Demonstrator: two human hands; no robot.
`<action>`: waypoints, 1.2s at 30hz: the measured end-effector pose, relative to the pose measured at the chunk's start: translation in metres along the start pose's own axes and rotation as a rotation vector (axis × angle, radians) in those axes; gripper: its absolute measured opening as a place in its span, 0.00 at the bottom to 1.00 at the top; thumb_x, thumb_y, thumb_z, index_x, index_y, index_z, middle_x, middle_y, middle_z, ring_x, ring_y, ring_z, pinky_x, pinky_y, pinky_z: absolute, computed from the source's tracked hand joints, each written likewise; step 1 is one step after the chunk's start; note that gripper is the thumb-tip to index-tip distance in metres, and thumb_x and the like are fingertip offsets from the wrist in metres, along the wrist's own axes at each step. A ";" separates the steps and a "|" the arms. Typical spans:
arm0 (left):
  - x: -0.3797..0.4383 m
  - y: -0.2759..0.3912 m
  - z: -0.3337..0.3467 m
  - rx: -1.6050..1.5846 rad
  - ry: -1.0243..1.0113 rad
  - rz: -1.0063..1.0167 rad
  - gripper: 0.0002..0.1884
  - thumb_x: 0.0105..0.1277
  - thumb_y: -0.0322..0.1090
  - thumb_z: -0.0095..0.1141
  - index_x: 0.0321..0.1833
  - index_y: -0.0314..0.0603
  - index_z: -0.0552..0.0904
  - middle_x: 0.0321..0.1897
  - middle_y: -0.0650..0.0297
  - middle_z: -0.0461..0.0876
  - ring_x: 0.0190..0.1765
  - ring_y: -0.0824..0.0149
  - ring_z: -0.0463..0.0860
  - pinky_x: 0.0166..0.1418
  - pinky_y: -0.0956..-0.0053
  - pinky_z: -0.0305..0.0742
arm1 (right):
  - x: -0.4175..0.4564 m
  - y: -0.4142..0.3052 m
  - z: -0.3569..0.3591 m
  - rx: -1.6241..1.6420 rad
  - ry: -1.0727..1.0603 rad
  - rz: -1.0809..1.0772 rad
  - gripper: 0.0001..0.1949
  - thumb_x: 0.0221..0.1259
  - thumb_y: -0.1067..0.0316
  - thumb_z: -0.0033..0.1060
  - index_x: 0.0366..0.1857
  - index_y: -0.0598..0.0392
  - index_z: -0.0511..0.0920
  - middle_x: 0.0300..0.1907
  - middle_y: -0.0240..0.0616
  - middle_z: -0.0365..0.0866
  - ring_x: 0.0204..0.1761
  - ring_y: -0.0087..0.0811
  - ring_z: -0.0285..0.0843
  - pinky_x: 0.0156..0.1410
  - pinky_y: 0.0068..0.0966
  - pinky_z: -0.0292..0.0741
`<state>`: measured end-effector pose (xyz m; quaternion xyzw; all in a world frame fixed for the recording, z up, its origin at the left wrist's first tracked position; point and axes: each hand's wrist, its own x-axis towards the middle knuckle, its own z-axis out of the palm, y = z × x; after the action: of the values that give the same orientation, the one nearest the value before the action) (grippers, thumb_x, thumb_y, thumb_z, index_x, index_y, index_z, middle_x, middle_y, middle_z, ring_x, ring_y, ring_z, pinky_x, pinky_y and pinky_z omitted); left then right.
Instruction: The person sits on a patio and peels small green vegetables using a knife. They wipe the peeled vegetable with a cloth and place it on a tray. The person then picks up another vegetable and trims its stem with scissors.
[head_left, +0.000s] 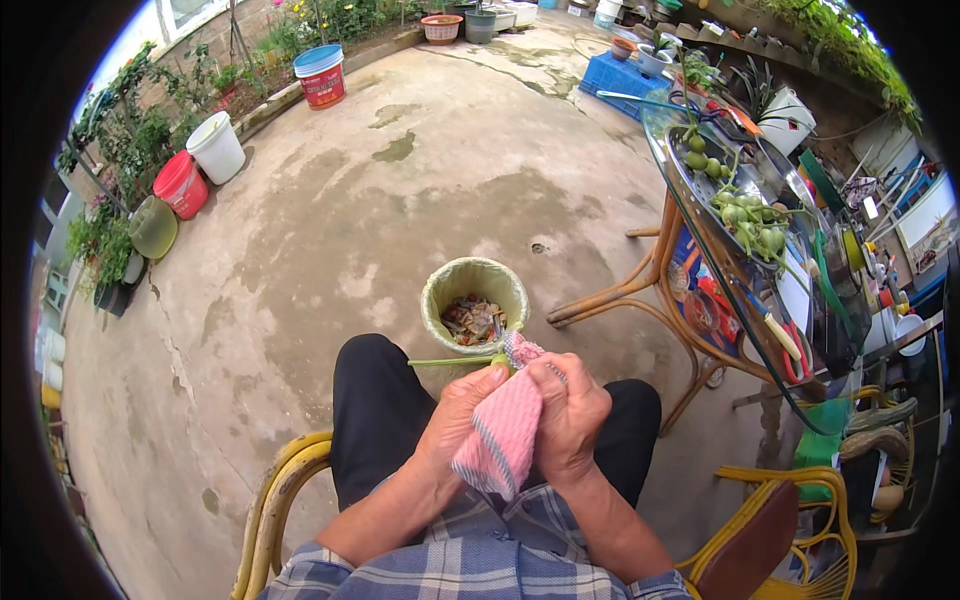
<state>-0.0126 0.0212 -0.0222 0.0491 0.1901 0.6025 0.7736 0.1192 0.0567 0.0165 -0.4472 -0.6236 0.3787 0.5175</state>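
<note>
Above my lap, my left hand (457, 409) holds a small green gourd (501, 361), mostly hidden by fingers and cloth. Its long green stem (448, 361) sticks out to the left. My right hand (571, 412) grips a pink textured cloth (504, 435) with a grey-striped edge, bunched against the gourd. The cloth's loose end hangs between my wrists, and my left fingers touch it too. Just beyond my hands, on the floor, stands a lined waste bin (433, 304) with scraps (472, 319) at its bottom.
At right, a glass-topped rattan table (679, 199) bears a metal tray (681, 146) of small green gourds (750, 217), a wooden-handled knife (781, 336) and red-handled scissors (799, 352). A rattan chair (829, 487) stands lower right. Buckets (216, 148) line the planting bed at left.
</note>
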 end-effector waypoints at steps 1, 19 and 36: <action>-0.001 -0.002 0.000 0.008 -0.002 0.029 0.17 0.74 0.40 0.59 0.54 0.31 0.81 0.42 0.56 0.88 0.45 0.64 0.88 0.54 0.68 0.86 | -0.001 -0.001 0.001 0.136 0.003 0.201 0.10 0.67 0.67 0.65 0.43 0.64 0.81 0.33 0.36 0.82 0.32 0.23 0.77 0.40 0.24 0.77; -0.004 -0.016 0.013 0.781 -0.055 0.384 0.24 0.74 0.33 0.59 0.70 0.31 0.73 0.57 0.61 0.81 0.57 0.72 0.79 0.64 0.75 0.74 | -0.013 0.018 -0.016 -0.095 0.062 -0.081 0.12 0.63 0.73 0.68 0.49 0.60 0.83 0.38 0.39 0.85 0.40 0.25 0.82 0.46 0.23 0.78; 0.001 -0.023 0.016 0.986 0.049 0.521 0.16 0.67 0.26 0.65 0.56 0.28 0.82 0.34 0.67 0.80 0.35 0.76 0.76 0.39 0.80 0.71 | -0.010 0.013 -0.014 -0.175 0.014 -0.208 0.13 0.66 0.67 0.68 0.48 0.63 0.82 0.35 0.45 0.80 0.35 0.35 0.82 0.40 0.29 0.78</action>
<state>0.0138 0.0185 -0.0146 0.4365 0.4488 0.6145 0.4801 0.1363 0.0513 0.0036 -0.4263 -0.6936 0.2641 0.5171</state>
